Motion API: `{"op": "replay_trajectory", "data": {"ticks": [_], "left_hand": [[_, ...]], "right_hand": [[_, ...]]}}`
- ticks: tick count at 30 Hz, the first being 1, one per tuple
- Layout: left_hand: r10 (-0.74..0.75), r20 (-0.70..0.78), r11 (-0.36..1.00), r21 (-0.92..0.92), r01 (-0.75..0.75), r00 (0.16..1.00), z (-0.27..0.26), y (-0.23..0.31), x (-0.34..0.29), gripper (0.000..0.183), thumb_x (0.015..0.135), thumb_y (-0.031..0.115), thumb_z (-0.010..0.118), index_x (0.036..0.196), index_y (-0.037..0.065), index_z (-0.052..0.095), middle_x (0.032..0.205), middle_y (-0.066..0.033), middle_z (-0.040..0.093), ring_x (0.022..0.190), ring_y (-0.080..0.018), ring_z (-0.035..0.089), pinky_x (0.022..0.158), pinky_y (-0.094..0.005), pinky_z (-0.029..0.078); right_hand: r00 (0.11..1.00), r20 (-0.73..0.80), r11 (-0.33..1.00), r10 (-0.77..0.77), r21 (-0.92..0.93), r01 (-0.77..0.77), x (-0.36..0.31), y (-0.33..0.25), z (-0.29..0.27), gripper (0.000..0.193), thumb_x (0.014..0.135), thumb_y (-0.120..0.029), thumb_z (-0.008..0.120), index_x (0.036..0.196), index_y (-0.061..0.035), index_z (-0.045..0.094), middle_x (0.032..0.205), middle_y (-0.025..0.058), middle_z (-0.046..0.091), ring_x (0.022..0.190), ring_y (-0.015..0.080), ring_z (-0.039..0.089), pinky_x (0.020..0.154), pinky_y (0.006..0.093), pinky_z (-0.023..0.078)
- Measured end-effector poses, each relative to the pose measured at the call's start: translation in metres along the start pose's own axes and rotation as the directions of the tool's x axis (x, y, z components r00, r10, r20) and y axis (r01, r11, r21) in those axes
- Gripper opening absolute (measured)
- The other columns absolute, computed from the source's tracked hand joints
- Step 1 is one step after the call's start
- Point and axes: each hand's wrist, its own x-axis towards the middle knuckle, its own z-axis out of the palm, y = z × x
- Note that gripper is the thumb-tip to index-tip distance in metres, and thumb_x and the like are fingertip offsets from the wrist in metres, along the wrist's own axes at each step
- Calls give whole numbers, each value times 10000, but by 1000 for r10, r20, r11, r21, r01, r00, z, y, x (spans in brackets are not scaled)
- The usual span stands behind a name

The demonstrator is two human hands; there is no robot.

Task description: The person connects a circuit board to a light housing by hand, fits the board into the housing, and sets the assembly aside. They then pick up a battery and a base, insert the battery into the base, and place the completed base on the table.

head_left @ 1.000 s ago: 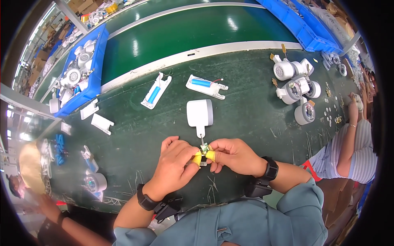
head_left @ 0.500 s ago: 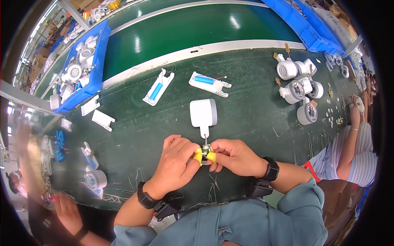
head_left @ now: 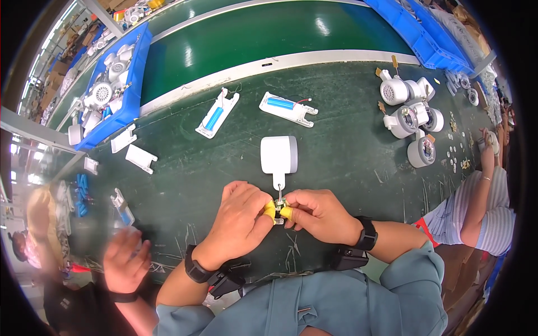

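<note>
Near the front edge of the table, my left hand (head_left: 240, 217) and my right hand (head_left: 323, 216) meet, thumbs and fingers pinched on a small green circuit board (head_left: 279, 204). Yellow finger covers show on both hands. Just beyond them lies a white rounded housing (head_left: 275, 155) with a grey rim. From its short neck, a thin cable runs to the board. The fingertips hide part of the board and what lies under it.
Two white shells with blue cells, a left one (head_left: 216, 115) and a right one (head_left: 287, 108), lie farther back. White fan-like units (head_left: 404, 121) cluster at right. Blue bins stand left (head_left: 132, 95) and far right (head_left: 431, 47). A co-worker's blurred hand (head_left: 126, 260) reaches in at left.
The co-worker's hand at left has moved up and right, over where a round grey-white unit lay. My hands keep their pinch on the board, almost unmoved. The view has shifted slightly.
</note>
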Motion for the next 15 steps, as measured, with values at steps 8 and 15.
{"op": "replay_trajectory", "data": {"ticks": [8, 15], "left_hand": [[15, 20, 999, 28, -15, 1000, 3, 3, -3, 199, 734, 60, 581, 930, 27, 572, 877, -117, 546, 927, -327, 531, 889, -420, 389], [90, -33, 996, -23, -91, 995, 7, 1, 0, 244, 682, 2, 583, 926, -5, 569, 869, -148, 549, 923, -359, 534, 896, -472, 402]], "right_hand": [[973, -98, 956, -211, -229, 184, -4, 0, 8, 159, 855, 37, 543, 1003, 13, 596, 818, 130, 638, 675, 235, 671, 604, 350, 518], [931, -116, 880, -346, -386, 279, -3, 5, 11, 161, 830, 33, 578, 988, 9, 599, 796, 113, 620, 669, 257, 647, 581, 361, 502]]}}
